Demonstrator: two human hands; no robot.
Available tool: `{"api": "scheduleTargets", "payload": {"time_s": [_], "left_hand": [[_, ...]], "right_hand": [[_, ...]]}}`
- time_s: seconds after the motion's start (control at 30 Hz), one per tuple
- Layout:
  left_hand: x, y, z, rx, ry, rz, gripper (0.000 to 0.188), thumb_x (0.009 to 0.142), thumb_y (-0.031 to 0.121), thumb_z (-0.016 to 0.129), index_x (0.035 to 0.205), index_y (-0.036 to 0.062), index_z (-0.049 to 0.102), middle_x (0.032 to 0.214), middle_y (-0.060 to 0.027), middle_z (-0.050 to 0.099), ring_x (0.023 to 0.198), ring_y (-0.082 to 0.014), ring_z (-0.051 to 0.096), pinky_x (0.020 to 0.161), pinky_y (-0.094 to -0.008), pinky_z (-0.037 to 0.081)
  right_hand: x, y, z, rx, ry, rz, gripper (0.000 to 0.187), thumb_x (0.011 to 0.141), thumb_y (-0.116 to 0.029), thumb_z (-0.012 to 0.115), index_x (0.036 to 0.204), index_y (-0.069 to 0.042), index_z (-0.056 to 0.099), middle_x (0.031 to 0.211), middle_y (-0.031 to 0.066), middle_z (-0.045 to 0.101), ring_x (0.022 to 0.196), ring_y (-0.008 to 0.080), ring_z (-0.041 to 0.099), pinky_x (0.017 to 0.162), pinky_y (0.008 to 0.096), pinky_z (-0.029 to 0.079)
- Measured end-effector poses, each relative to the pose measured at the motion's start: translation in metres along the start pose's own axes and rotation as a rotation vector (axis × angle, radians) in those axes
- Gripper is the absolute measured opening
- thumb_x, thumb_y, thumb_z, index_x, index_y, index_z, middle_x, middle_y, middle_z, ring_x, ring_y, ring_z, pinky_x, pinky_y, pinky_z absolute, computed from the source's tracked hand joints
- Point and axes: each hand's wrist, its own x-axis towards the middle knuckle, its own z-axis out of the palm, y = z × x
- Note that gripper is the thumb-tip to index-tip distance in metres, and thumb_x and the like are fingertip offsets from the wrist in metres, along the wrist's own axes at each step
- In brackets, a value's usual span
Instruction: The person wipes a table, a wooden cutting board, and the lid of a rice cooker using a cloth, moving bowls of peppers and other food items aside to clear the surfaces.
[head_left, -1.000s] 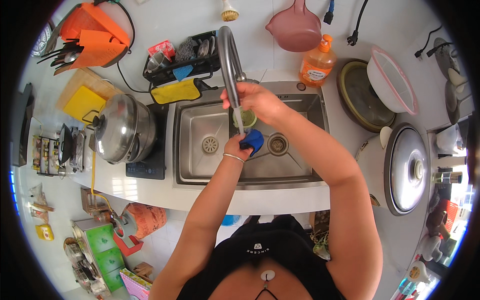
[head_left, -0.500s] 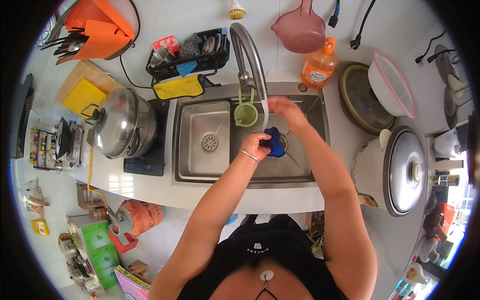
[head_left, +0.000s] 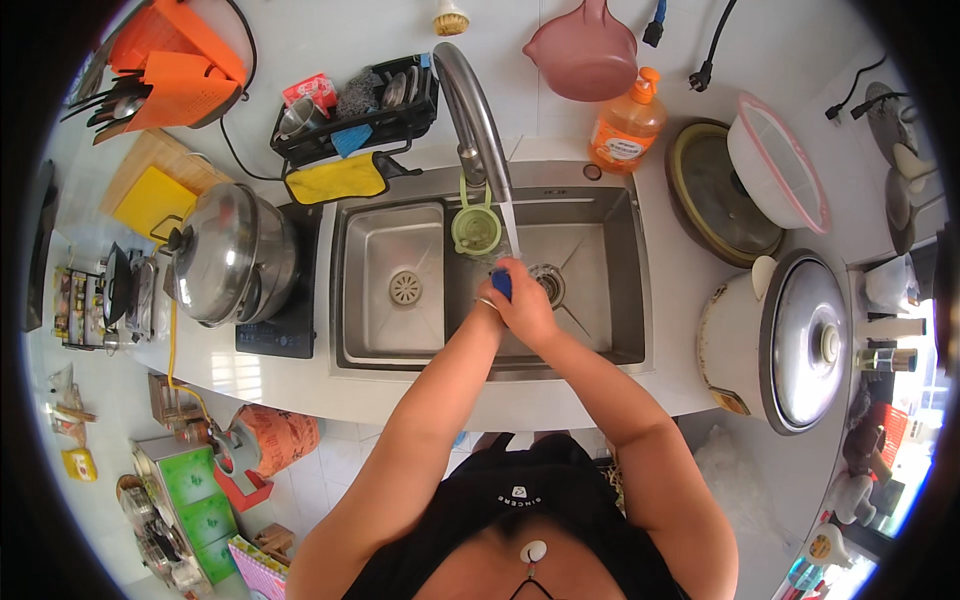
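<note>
Over the right basin of the steel sink (head_left: 640, 300), my two hands meet under the running faucet (head_left: 478, 120). A soft blue cloth-like piece (head_left: 501, 284) shows between them, mostly covered, so its exact kind is unclear. My right hand (head_left: 528, 300) wraps over it with closed fingers. Beneath and beside it, my left hand (head_left: 489, 291), with a bracelet at the wrist, is closed on the same piece and largely hidden. Water falls from the spout onto the hands. A green strainer cup (head_left: 477, 230) hangs below the faucet, just beyond my hands.
Left of the sink, a steel pot (head_left: 225, 255) stands on a black cooktop (head_left: 275, 340). Behind are a black rack (head_left: 400, 125), a yellow cloth (head_left: 335, 180) and an orange pump bottle (head_left: 627, 125). A large lidded pot (head_left: 735, 345) and a pink-rimmed basket (head_left: 780, 165) stand right.
My right hand has come down from beside the water stream and closed over the blue piece. My left hand has shifted slightly left with it. The whole view has shifted a little.
</note>
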Motion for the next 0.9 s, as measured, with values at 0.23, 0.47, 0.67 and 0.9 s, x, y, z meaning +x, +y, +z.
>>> {"api": "scheduleTargets", "payload": {"time_s": [0.23, 0.47, 0.67, 0.9], "left_hand": [[-0.009, -0.042, 0.106, 0.169, 0.299, 0.145, 0.026, 0.094, 0.028, 0.052, 0.105, 0.0062, 0.06, 0.092, -0.008, 0.065, 0.083, -0.0231, 0.064, 0.065, -0.0347, 0.051], [0.007, -0.027, 0.059, 0.777, 0.325, 0.196, 0.038, 0.098, 0.032, 0.043, 0.119, 0.003, 0.056, 0.109, -0.0127, 0.063, 0.101, -0.0252, 0.061, 0.078, -0.0383, 0.051], [-0.018, -0.009, 0.084, 0.947, 0.406, 0.163, 0.036, 0.096, 0.033, 0.046, 0.11, 0.0036, 0.061, 0.098, -0.0146, 0.066, 0.089, -0.0303, 0.065, 0.073, -0.04, 0.051], [-0.028, -0.021, 0.071, 0.834, 0.495, -0.053, 0.027, 0.095, 0.023, 0.049, 0.098, 0.0006, 0.063, 0.078, -0.0165, 0.065, 0.066, -0.0283, 0.062, 0.052, -0.0384, 0.047]], "right_hand": [[0.056, 0.093, -0.008, 0.288, 0.301, 0.329, 0.03, 0.085, -0.01, 0.054, 0.112, 0.0, 0.059, 0.101, 0.025, 0.064, 0.096, 0.0387, 0.062, 0.086, 0.0412, 0.048], [0.043, 0.075, 0.011, 0.935, 0.193, 0.467, 0.038, 0.096, -0.021, 0.057, 0.128, -0.001, 0.05, 0.103, 0.0102, 0.063, 0.092, 0.0215, 0.057, 0.085, 0.0336, 0.046], [0.039, 0.079, 0.037, 0.954, 0.273, 0.347, 0.022, 0.097, -0.013, 0.052, 0.116, -0.003, 0.055, 0.097, 0.0072, 0.062, 0.087, 0.014, 0.055, 0.08, 0.0273, 0.046], [0.074, 0.068, 0.027, 1.262, 0.614, 0.788, 0.017, 0.101, -0.02, 0.043, 0.097, -0.007, 0.053, 0.073, 0.0043, 0.053, 0.061, 0.0185, 0.049, 0.056, 0.0318, 0.044]]}}
